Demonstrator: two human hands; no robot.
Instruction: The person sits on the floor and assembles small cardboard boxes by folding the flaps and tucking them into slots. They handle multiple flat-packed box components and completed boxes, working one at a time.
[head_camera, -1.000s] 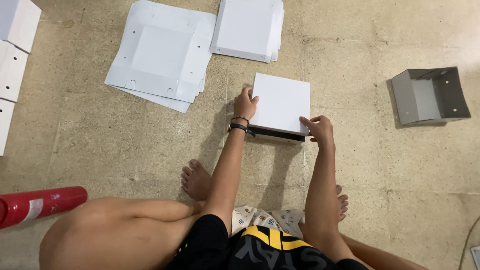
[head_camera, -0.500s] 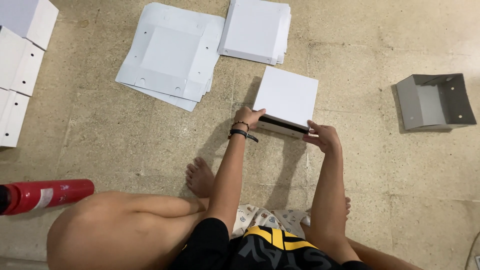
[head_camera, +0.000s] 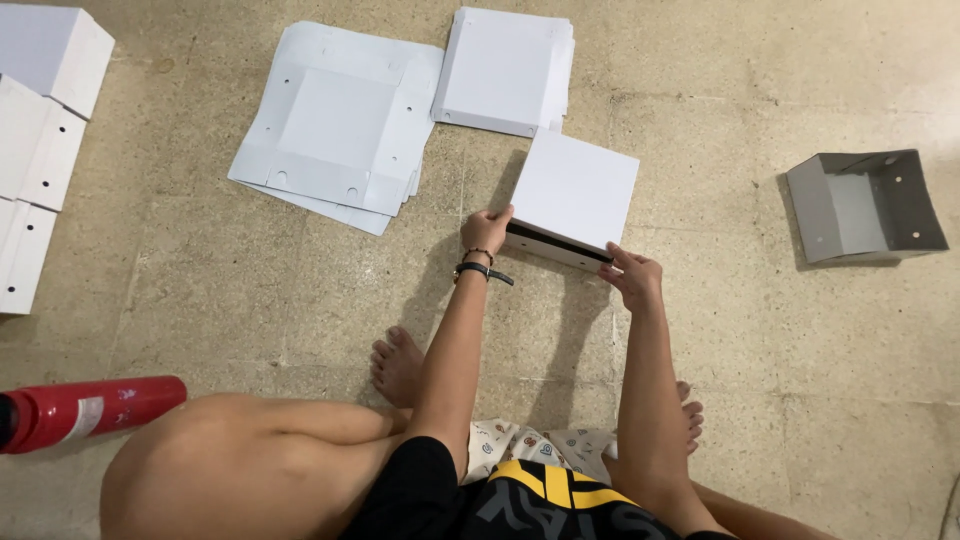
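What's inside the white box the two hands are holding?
The white box is covered by its lid; only a dark gap shows along the near edge between the left hand and right hand. Its contents are hidden.

Both arms outstretched, left hand and right hand gripping.

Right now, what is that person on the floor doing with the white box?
A person sits on the floor and holds a white box with both hands: the left hand at its near left corner, the right hand at its near right corner. Flat white cardboard sheets lie just beyond it, and a grey open box sits off to the right.
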